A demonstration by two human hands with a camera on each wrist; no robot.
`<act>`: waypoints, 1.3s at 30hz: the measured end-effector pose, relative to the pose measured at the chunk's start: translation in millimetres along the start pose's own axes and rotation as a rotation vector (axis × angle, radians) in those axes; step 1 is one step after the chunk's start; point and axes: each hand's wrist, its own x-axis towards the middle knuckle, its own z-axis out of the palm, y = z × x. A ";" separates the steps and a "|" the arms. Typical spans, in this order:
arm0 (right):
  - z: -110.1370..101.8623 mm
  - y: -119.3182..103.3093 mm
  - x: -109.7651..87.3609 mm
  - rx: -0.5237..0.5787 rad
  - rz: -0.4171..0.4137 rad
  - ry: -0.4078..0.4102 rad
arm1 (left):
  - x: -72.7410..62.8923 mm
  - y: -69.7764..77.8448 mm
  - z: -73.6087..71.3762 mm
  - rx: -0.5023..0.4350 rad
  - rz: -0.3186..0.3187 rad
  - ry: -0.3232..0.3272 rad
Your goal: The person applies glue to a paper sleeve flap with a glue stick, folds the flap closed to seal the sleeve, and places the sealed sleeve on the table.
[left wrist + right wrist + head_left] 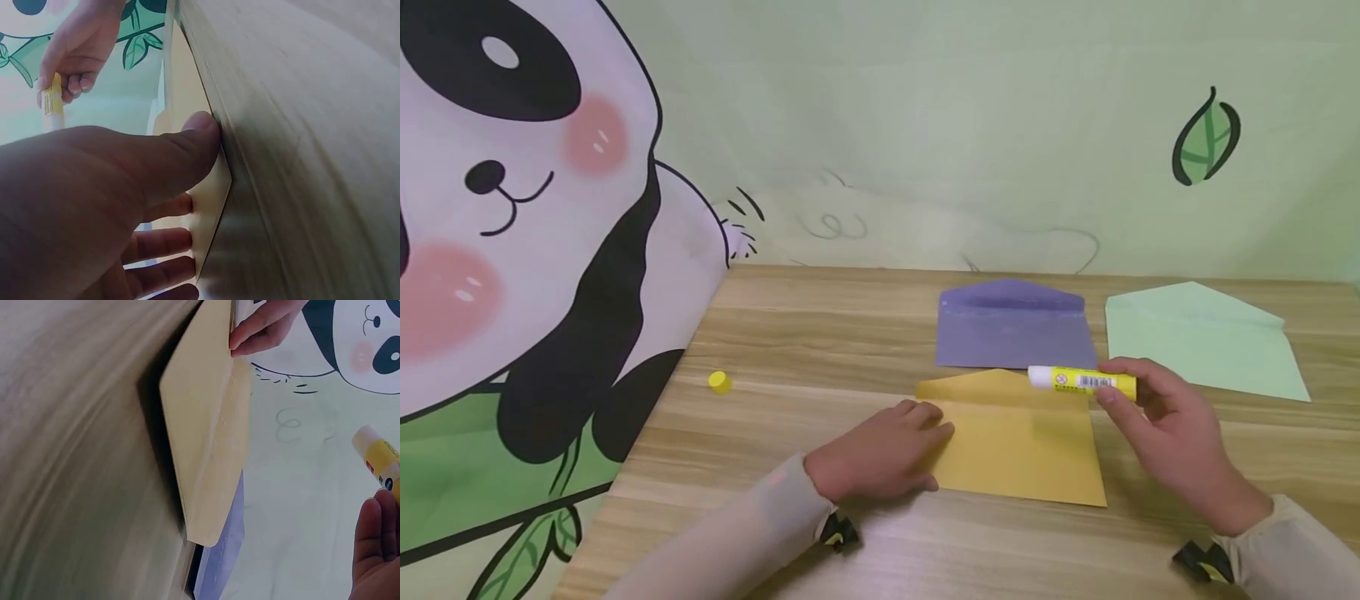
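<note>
Clamped between thumb and fingers, the yellow end of a glue stick sits in the right hand, held level and raised clear of the table, its white end pointing left over the upper right part of the yellow envelope. On the barrel's label are a barcode, a small round symbol and a line of dark print too small to read; in the right wrist view the barrel and hand are cut off by the picture's edge.

The left hand grasps nothing: its fingers lie slightly apart on the left side of the yellow envelope, thumb by the near corner, partly hiding that edge. Both forearms come in from the near side, sleeves cropped by the frame, a dark piece at each wrist.

That envelope lies in front of the person, flap unfolded away. Just beyond it lies a purple envelope, and to the right a pale green envelope, its near left corner hidden behind the right hand; both flaps are also unfolded. Well apart at the left, a small yellow cap rests on the wood-grain table. Behind stands a panda picture, cropped at left.
</note>
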 end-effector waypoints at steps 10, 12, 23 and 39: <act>2.7 4.0 0.7 0.054 0.011 -0.043 | 10.2 2.1 1.1 -0.013 0.021 0.032; 2.8 4.1 0.6 0.055 0.007 -0.046 | 12.1 2.6 2.4 -0.032 0.028 0.034; 1.8 5.2 -1.9 0.078 0.015 -0.052 | 21.5 6.7 5.3 -0.007 0.045 0.035; -0.2 8.0 -1.8 0.047 0.022 -0.041 | 22.2 5.5 0.9 -0.221 -0.087 -0.036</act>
